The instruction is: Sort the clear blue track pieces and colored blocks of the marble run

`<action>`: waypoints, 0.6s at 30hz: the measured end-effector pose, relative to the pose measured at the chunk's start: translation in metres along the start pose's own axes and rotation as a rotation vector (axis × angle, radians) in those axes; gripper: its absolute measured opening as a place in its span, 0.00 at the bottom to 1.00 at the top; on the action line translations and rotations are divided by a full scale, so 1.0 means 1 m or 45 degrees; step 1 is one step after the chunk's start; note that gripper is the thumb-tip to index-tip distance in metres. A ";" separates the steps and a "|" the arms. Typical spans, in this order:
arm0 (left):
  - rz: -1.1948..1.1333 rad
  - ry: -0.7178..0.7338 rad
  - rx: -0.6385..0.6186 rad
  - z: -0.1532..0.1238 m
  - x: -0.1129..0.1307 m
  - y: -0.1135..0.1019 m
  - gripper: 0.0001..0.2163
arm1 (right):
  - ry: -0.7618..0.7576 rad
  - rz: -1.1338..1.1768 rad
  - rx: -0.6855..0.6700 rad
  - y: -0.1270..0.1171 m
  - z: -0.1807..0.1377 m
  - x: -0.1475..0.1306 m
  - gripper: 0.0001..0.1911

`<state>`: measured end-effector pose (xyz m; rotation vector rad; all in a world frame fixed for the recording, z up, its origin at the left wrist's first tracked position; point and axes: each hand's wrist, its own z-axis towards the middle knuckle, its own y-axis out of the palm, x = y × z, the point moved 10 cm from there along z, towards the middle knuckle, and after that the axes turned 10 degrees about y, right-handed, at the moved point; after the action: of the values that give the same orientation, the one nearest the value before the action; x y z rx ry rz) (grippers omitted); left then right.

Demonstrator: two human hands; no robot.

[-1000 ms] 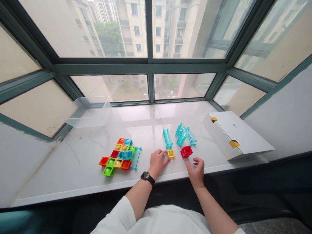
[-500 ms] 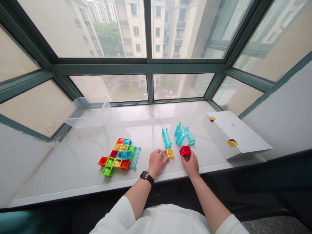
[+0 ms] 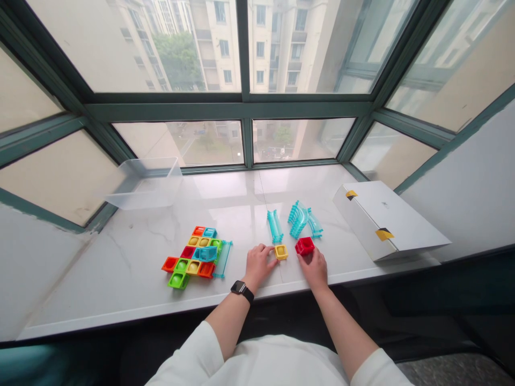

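Note:
My left hand, with a dark smartwatch on its wrist, has thumb and fingertips on the left side of a yellow marble-run block that sits on the white sill. To the right, my right hand grips a red block with a hollow in it from its near side. A straight translucent teal track piece lies just beyond the yellow block. Curved teal track pieces rest beyond the red one.
Left of my hands lie several coloured blocks side by side, with another straight teal track along their right. A clear plastic bin stands at the back left, a white box at the right. Windows border the sill.
My right hand has shifted the red block very slightly left, toward the yellow one. The left hand stays at the yellow block.

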<state>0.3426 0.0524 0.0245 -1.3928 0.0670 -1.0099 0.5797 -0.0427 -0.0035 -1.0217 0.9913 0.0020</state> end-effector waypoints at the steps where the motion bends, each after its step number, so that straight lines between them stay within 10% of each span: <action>1: 0.001 0.000 0.000 0.000 0.000 0.000 0.19 | 0.000 -0.002 -0.001 0.000 0.000 0.000 0.34; 13: -0.027 -0.004 0.011 -0.001 -0.002 0.001 0.22 | -0.072 0.192 0.117 -0.015 -0.011 -0.008 0.41; 18: -0.191 -0.003 0.028 -0.007 -0.009 -0.003 0.27 | 0.068 0.364 0.086 -0.034 -0.024 0.011 0.24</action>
<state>0.3315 0.0527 0.0209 -1.3948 -0.0514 -1.1298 0.5845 -0.0835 0.0099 -0.8153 1.1721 0.1771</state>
